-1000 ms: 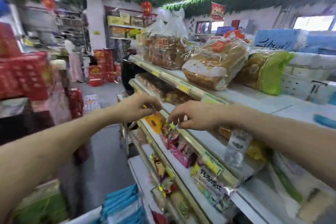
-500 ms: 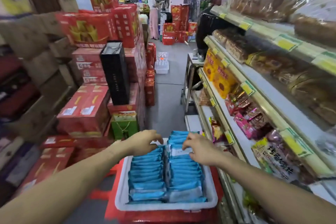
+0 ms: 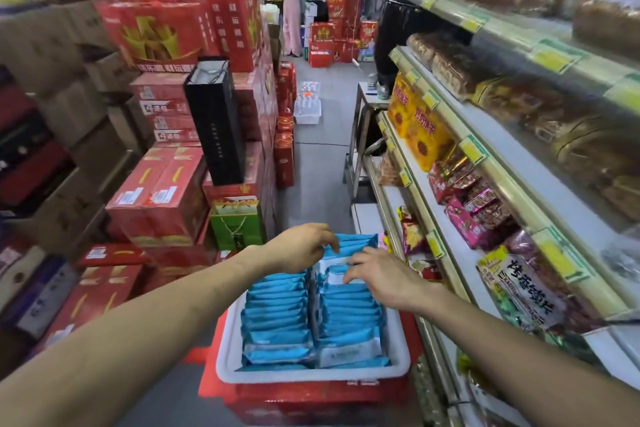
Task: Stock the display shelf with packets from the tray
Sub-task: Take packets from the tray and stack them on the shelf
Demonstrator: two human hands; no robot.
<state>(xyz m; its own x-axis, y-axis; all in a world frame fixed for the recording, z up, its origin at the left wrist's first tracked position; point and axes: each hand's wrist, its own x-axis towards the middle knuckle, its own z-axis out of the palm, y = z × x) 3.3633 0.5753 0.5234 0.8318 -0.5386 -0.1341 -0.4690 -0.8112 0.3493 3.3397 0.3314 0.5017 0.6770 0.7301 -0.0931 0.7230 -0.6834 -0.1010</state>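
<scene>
Blue packets [image 3: 277, 322] stand on edge in two tight rows inside a white tray [image 3: 311, 376]. The tray sits low in the aisle on a red crate [image 3: 311, 402], just beside the display shelf [image 3: 512, 204].

On the far left, stacked red cartons [image 3: 162, 198] carry gold artwork and white Chinese lettering, and some show a large "4" on a white label. A tall black box [image 3: 216, 121] stands on them, and a green gift bag [image 3: 237, 225] stands on the floor at their foot. The grey aisle floor [image 3: 318, 156] runs open between the cartons and the shelf, narrow at the tray and wider farther back.

The left hand [image 3: 301, 248] reaches over the tray's far end, its fingers curled down close together, tips on the top edges of the rearmost packets. Whether they grip one cannot be told. The right hand [image 3: 384, 276] lies over the right row, its fingers [image 3: 346, 279] bent and slightly apart, tips on a packet tilted back to show a white face. No pinch can be made out.

To the right, the shelf's front rails bear yellow price labels [image 3: 472, 149]. Yellow packs [image 3: 415, 125] with red characters and a sunflower picture stand at the far end. Pink snack bags [image 3: 474, 215] follow, then a bag with large dark Chinese characters [image 3: 523, 284] at the near end. Bare shelf shows behind the bags.
</scene>
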